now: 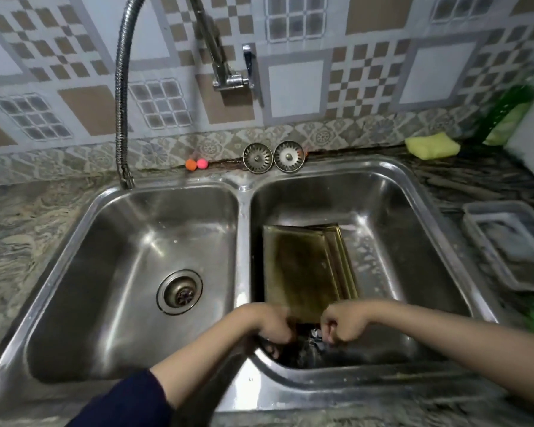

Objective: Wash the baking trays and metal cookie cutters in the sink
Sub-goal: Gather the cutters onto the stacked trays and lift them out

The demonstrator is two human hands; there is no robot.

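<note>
A stack of brass-coloured baking trays (302, 266) lies tilted in the right basin of the steel double sink (244, 192). My left hand (272, 325) and my right hand (342, 326) are side by side at the stack's near edge, fingers curled down over it. Below and between the hands lies something dark and shiny (313, 337), blurred; I cannot tell whether it is the cookie cutters. The fingertips are hidden under the knuckles.
The left basin holds only its drain (179, 291). A flexible faucet hose (121, 97) hangs over the sink's back left. Two strainers (273, 156) and two small balls (196, 164) sit on the back ledge. A yellow sponge (432, 145) and a grey plastic tub (512, 241) are on the right counter.
</note>
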